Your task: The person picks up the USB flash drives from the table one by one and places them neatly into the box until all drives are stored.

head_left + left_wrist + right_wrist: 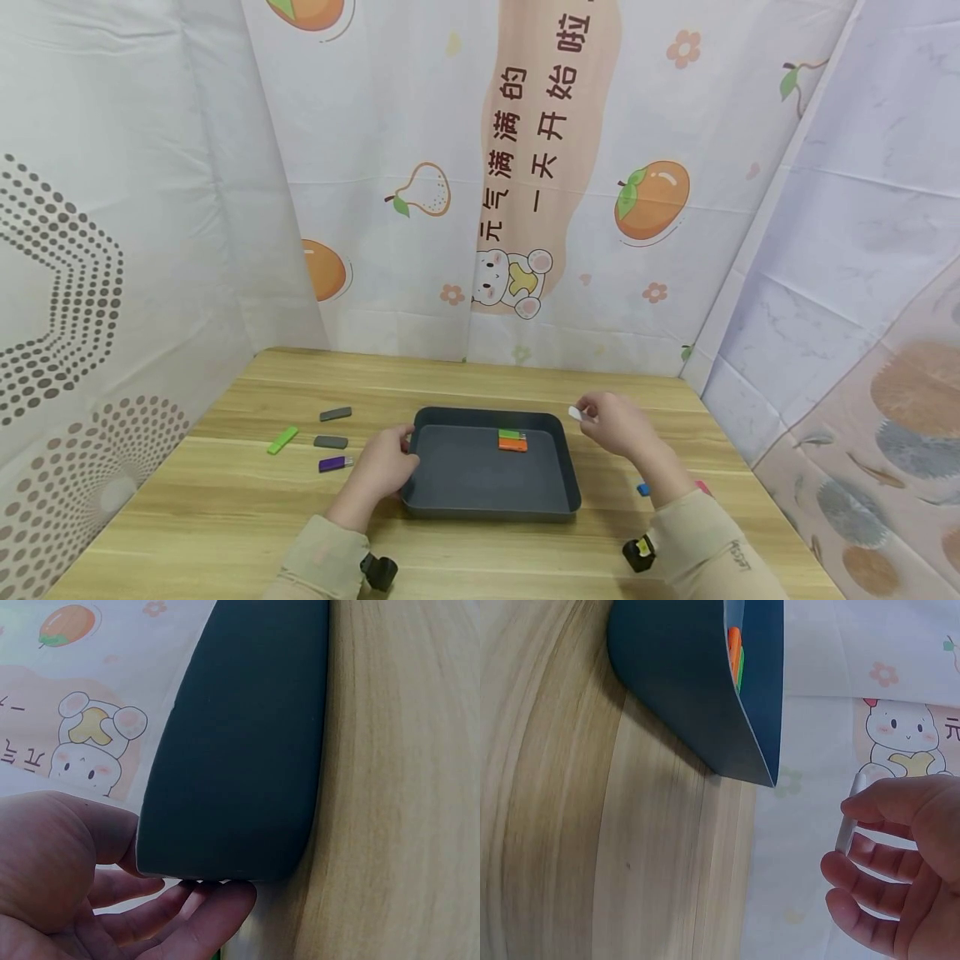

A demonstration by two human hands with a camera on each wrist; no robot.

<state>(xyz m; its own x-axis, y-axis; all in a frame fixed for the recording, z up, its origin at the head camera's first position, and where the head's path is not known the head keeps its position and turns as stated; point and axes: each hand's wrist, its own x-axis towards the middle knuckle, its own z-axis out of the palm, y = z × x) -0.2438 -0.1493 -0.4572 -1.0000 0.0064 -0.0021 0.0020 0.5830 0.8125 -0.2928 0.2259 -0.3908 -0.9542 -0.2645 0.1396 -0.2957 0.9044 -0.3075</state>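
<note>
A dark grey rectangular tray (472,479) lies on the wooden table. Inside it, toward the back right, a green USB stick (510,434) rests beside an orange USB stick (513,445). My left hand (386,462) grips the tray's left wall, thumb at the rim and fingers against the outside, as the left wrist view shows. Just beyond the tray's back right corner, my right hand (613,423) pinches a slim white USB stick (850,817) between thumb and fingertips. In the head view the stick's white end points toward the tray.
Left of the tray lie a lime green stick (282,440), two grey sticks (331,442) and a purple USB stick (334,463) with a metal plug. A blue piece (643,489) and a pink piece (702,487) show beside the right forearm. Printed curtains (375,275) enclose the table.
</note>
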